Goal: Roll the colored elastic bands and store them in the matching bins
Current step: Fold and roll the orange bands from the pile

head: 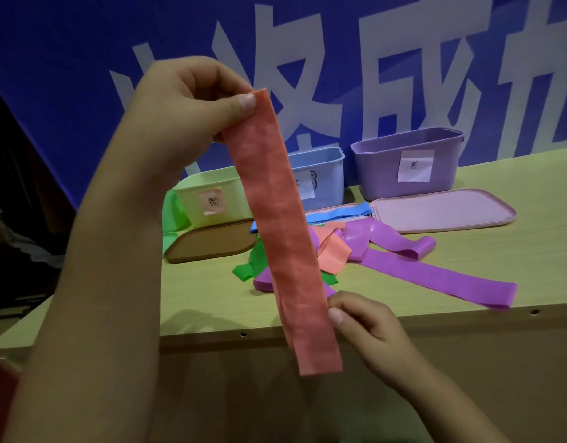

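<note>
Between two pinching hands, left hand (192, 103) above and right hand (365, 324) near the bottom, a limp orange band (282, 225) hangs; likely light, stretchy, best rolled from one end.

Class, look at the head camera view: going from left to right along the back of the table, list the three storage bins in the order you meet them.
Yellow-green bin → blue bin → purple bin.

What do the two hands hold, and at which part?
Both hold the orange band: left hand pinches its top end, right hand pinches its right edge near the bottom.
</note>
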`<state>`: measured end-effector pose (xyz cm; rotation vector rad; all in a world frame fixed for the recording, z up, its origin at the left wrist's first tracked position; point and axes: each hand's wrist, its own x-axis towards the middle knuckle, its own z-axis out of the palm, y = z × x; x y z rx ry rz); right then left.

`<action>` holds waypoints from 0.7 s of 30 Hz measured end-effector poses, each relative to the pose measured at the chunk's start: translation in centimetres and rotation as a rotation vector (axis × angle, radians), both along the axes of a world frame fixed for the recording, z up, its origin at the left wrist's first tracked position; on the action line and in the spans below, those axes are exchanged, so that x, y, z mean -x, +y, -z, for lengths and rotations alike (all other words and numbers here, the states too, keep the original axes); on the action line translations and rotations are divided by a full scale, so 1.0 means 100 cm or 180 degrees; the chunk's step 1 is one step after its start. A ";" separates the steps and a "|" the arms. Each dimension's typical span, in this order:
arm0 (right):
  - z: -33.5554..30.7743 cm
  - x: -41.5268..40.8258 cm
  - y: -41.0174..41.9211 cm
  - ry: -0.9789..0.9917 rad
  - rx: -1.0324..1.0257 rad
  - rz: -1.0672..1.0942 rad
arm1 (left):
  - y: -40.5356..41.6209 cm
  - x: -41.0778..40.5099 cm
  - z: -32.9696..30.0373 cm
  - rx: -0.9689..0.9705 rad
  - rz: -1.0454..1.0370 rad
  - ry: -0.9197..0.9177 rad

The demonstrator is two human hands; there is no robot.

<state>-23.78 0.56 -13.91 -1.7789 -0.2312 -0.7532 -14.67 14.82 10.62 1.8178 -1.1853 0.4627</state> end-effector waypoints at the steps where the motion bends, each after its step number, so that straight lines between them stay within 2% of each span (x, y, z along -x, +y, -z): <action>1: 0.000 -0.001 0.001 -0.0014 0.0050 0.0084 | 0.000 -0.001 0.000 0.0003 0.0001 0.0010; 6: 0.001 -0.003 0.002 -0.0074 0.0201 0.0297 | 0.002 -0.005 0.001 -0.0027 -0.0039 -0.0008; 14: -0.001 -0.002 0.005 -0.0179 -0.0067 0.0277 | 0.006 -0.015 0.002 0.0065 -0.0147 0.0025; 21: -0.003 -0.001 0.009 -0.0286 -0.0137 0.0642 | 0.005 -0.025 -0.001 0.0133 -0.0383 0.0059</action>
